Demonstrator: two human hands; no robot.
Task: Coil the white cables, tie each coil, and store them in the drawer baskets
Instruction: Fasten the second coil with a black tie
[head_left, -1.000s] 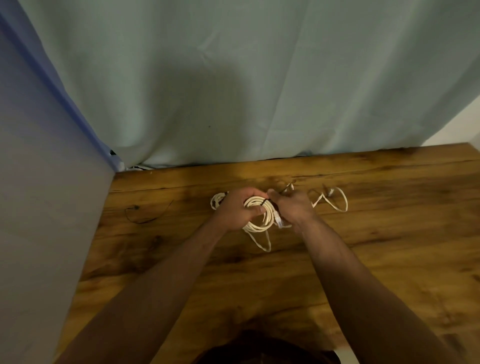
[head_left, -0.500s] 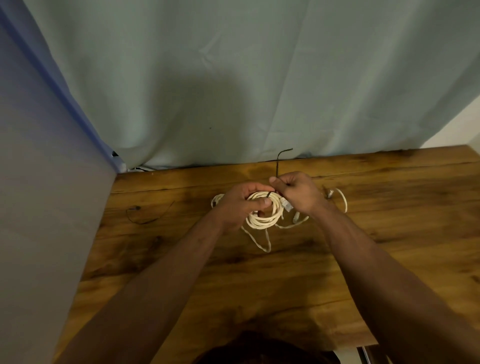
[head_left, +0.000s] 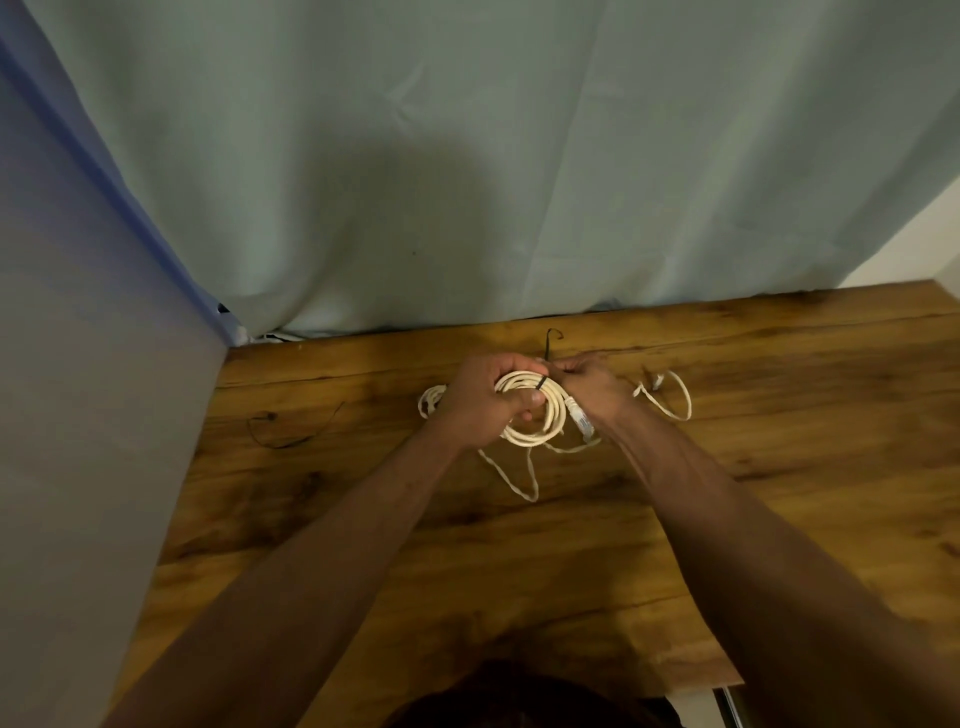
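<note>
Left hand grips the white coil, right hand pinches its black tie — loose cable and second tie nearby.

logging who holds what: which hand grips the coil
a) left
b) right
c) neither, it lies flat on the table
a: the left hand is curled round the coil, thumb through its middle, while the right hand pinches the tie wrapped over it.
</note>
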